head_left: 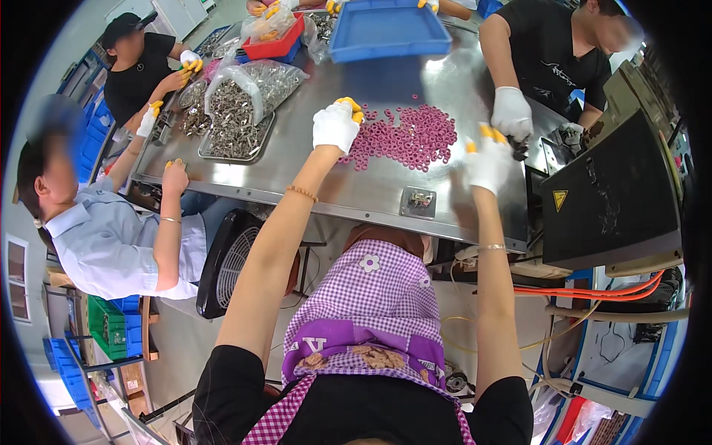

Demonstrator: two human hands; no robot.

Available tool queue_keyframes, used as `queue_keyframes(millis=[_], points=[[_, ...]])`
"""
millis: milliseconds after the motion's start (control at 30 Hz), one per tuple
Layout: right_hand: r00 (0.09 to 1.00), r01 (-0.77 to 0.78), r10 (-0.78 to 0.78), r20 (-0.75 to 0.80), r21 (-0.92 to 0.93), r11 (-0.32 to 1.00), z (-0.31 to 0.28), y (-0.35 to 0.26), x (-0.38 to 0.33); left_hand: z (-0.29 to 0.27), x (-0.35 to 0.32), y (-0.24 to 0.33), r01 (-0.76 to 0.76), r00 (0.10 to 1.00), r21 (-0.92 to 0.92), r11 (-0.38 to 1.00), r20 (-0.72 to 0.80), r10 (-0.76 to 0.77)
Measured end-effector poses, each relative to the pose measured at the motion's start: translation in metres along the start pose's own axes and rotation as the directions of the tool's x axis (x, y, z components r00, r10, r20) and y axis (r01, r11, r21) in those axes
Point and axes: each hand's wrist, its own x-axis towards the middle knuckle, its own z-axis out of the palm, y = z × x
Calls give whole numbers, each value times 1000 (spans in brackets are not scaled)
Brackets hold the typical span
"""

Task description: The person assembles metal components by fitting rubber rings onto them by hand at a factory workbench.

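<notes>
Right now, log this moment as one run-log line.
left hand: gloved, by left edge of pink rings; right hand: gloved, blurred, right of rings; small square tray: near front edge of table; metal parts: heaped at left

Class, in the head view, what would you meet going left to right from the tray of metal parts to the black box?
Tray of metal parts, left hand, purple rings, right hand, black box.

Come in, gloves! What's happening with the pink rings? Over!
Left hand curled at pink rings. Right hand blurred, beside them. Rings loose, spread. Small tray nearby, seemingly clear.
</notes>
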Motion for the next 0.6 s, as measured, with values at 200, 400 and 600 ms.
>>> queue_keyframes(millis=[200, 400, 600], points=[[937, 80, -203, 283, 393, 916, 15, -109, 43, -19, -54, 14, 90, 984, -367, 926, -110, -140], [851, 328, -366, 377, 164, 930, 46, -132, 61, 1, -138, 40, 21, 979, -477, 879, -170, -115], [901, 158, -326, 286, 484, 861, -17, -96, 41, -2, -148, 40, -53, 976, -366, 929, -217, -30]])
